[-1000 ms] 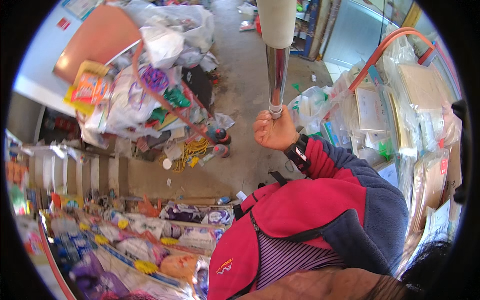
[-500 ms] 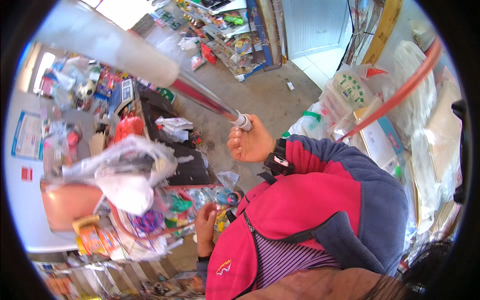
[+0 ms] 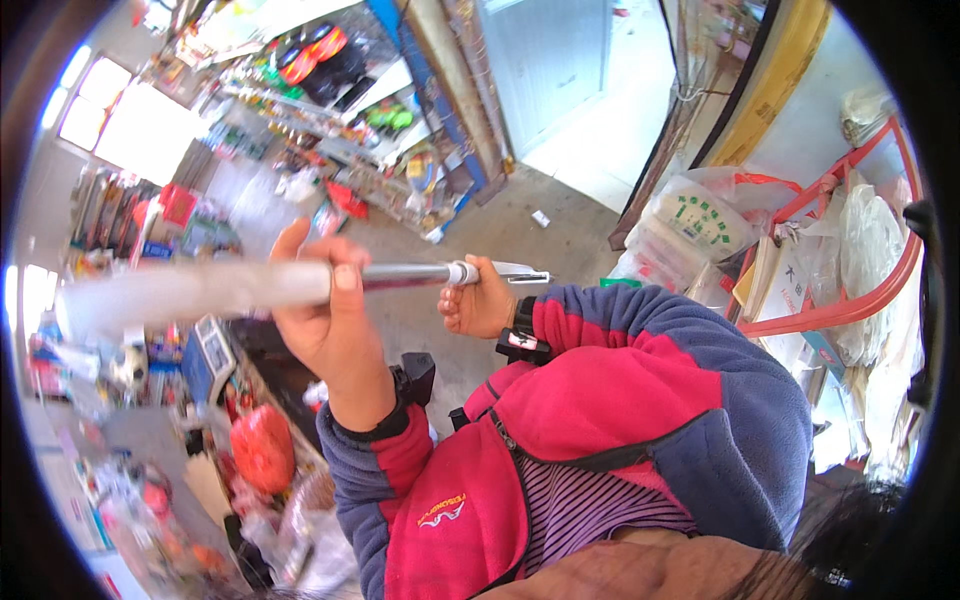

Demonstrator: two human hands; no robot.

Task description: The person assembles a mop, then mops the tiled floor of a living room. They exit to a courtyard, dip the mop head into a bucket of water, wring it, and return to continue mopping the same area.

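Note:
A pole (image 3: pixel 415 274) with a thick white grip and a thinner silver metal shaft lies roughly level across the space in front of me. My left hand (image 3: pixel 338 330) is closed round the pole where the white grip meets the shaft, one finger raised behind it. Farther right, my right hand (image 3: pixel 482 300) grips the pole at a white collar. Just past that hand a narrow silver and white end piece (image 3: pixel 525 275) sticks out, partly hidden by the fingers. The grip's left end comes close to the camera and is blurred.
Left of me stands a dark counter with a blue-grey scale (image 3: pixel 207 360) and a red plastic bag (image 3: pixel 262 448). At the right, a red tubular frame (image 3: pixel 840 316) stands among clear bags and boxes. Crowded shelves (image 3: pixel 350 150) lie ahead, beside a pale door (image 3: pixel 548 75).
My left hand has risen from low by my side and taken hold of the pole. The pole has swung from a steep slant to nearly level. My view has turned left.

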